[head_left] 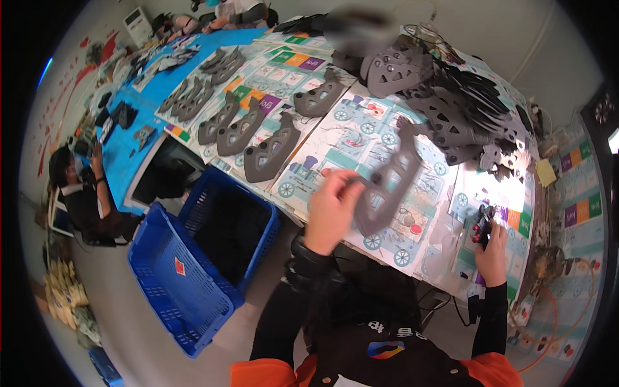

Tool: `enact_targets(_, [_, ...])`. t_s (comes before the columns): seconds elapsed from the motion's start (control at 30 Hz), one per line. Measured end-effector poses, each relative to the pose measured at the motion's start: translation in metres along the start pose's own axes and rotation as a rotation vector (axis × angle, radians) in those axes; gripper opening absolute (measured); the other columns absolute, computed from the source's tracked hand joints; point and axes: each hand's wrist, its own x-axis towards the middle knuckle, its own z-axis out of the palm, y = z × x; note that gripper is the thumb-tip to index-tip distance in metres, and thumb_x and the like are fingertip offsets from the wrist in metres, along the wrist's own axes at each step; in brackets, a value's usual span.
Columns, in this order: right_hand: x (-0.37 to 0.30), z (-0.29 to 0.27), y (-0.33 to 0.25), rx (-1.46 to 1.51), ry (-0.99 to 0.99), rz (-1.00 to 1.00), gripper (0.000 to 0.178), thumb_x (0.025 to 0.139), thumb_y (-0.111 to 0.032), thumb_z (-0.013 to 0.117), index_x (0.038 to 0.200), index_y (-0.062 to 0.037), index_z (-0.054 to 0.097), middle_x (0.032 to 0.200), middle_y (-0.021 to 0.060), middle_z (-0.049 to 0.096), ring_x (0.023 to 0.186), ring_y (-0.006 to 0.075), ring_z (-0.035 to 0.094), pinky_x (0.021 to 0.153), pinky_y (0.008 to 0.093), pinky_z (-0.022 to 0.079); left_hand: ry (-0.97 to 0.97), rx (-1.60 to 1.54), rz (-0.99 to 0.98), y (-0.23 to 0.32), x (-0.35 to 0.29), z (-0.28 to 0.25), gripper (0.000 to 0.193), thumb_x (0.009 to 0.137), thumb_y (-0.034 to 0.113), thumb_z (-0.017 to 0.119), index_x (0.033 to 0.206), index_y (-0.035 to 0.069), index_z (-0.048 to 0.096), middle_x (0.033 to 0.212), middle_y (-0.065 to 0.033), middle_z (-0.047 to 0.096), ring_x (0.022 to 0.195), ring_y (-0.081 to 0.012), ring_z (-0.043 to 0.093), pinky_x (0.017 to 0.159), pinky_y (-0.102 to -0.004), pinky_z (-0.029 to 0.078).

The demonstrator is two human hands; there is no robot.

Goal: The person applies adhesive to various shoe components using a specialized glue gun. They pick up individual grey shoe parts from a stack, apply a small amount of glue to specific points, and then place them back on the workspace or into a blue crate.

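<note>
In front of me on the table lies a grey curved piece with cut-out openings point(387, 193) and a dark round dot near its left edge. My left hand point(333, 209) is at that edge, fingers curled and thumb against the forefinger. Whatever is pinched there is too small or hidden to make out. Farther right, my right hand point(493, 255) is closed around a small black object with red parts point(482, 226), low over the table's right side. Its exact kind does not show.
Similar grey pieces point(274, 151) lie spaced out to the left, and a heap of them point(445, 122) fills the back right. Blue plastic baskets point(187, 284) stand on the floor at left. Cables and an orange hose point(554, 316) hang at right. Other people point(84, 187) sit beyond the blue-covered table.
</note>
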Motion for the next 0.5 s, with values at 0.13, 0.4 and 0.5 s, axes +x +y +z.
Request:
enact_targets(0.13, [-0.02,0.008,-0.03,-0.111,0.182,0.023,0.065,0.079,0.011,0.063,0.143,0.0004,0.054,0.143,0.0231,0.053,0.138,0.0482,0.047,0.117,0.0561,0.039,0.251,0.343,0.291,0.042,0.098,-0.062,0.024,0.101,0.02,0.076,0.12,0.006,0.072,0.086,-0.0063,0.071,0.073,-0.0178,0.065,0.071,-0.0343,0.053])
enact_targets(0.4, [-0.065,0.027,-0.075,0.066,0.384,-0.031,0.038,0.076,0.012,0.061,0.112,-0.0008,0.064,0.131,0.0208,0.054,0.132,0.046,0.049,0.114,0.056,0.036,0.474,0.886,0.253,0.02,0.331,-0.118,0.028,0.097,0.012,0.065,0.125,0.01,0.069,0.113,-0.0235,0.077,0.108,-0.0479,0.072,0.091,-0.0553,0.055])
enact_targets(0.5, [-0.064,0.026,-0.076,0.077,0.401,-0.035,0.033,0.074,0.013,0.06,0.104,0.0,0.064,0.124,0.0203,0.056,0.128,0.0453,0.051,0.109,0.0564,0.039,0.443,0.922,0.172,-0.046,0.399,-0.13,0.028,0.093,0.016,0.065,0.121,0.012,0.071,0.112,-0.0226,0.078,0.108,-0.0475,0.072,0.094,-0.0544,0.056])
